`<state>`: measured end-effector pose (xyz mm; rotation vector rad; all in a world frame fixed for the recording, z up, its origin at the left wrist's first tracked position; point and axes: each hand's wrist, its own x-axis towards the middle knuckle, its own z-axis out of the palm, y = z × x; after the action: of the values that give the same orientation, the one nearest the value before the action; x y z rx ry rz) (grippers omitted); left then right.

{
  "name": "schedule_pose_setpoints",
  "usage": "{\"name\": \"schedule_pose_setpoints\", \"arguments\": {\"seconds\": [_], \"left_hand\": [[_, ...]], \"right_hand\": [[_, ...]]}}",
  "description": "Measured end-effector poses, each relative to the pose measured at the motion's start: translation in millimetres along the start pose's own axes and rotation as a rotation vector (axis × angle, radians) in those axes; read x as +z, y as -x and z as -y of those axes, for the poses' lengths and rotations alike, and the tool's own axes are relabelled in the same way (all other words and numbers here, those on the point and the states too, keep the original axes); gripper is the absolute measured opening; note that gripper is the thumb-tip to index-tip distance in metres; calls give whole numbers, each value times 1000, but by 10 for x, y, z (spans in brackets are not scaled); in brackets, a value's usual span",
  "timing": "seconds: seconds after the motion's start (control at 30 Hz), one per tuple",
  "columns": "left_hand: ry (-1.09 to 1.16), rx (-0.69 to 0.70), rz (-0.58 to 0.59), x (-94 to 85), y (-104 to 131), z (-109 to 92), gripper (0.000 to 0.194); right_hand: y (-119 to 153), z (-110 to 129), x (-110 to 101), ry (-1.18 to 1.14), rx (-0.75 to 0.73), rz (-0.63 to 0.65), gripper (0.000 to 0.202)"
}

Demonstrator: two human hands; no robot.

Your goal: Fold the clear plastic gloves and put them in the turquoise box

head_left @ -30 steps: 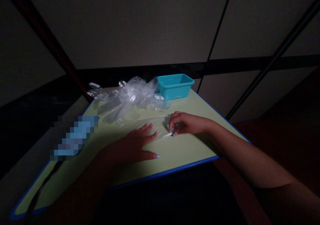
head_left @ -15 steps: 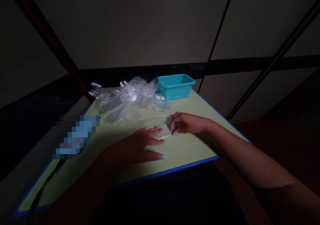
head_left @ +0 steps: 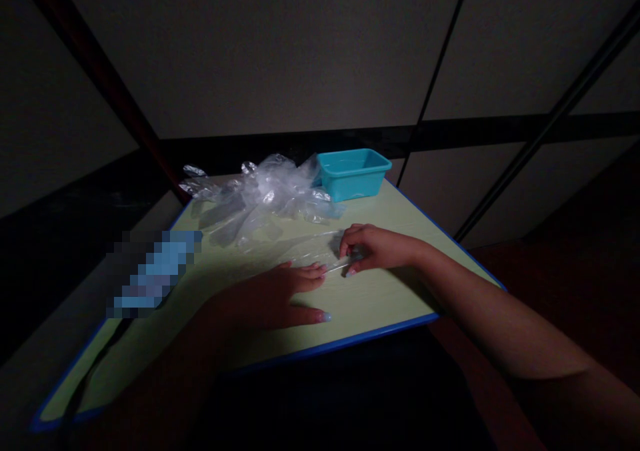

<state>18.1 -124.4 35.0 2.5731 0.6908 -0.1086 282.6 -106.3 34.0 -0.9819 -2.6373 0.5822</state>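
A clear plastic bag (head_left: 305, 251) lies flattened on the table, its near edge a thin shiny line between my hands. My left hand (head_left: 285, 294) rests palm down over the near left part of the bag, fingers stretched out and thumb apart. At the bag's right end is my right hand (head_left: 373, 247), with bent fingers and the thumb held apart from them. The bag's edge runs into the gap between that thumb and the fingers. Behind both hands, a loose pile of crumpled clear plastic bags (head_left: 270, 194) spreads over the table's far side.
A turquoise plastic basket (head_left: 355, 181) stands at the far right, touching the pile. On the left lies a blurred-out blue object (head_left: 160, 271) with a dark strap or cable (head_left: 95, 367). The pale table (head_left: 370, 311) has a blue edge, and dark panelled doors (head_left: 290, 51) rise behind it.
My right thumb has moved away from the curled fingers, widening the gap. My left fingers have drawn closer together on the bag. The pile and basket stay put.
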Motion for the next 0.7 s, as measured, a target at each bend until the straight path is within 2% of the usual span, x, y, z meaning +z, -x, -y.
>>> {"name": "schedule_pose_setpoints", "arguments": {"seconds": [0.27, 0.43, 0.5, 0.63, 0.7], "left_hand": [[44, 2, -86, 0, -4, 16, 61], [67, 3, -130, 14, 1, 44, 54], [79, -1, -158, 14, -1, 53, 52], [103, -69, -262, -13, -33, 39, 47], [114, -121, -339, -30, -53, 22, 51]], "right_hand": [[-17, 79, 24, 159, -13, -88, 27], [-46, 91, 51, 147, -114, -122, 6], [-58, 81, 59, 119, -155, -126, 5], [-74, 60, 65, 46, -183, -147, 8], [-75, 52, 64, 8, -178, -161, 8]]}}
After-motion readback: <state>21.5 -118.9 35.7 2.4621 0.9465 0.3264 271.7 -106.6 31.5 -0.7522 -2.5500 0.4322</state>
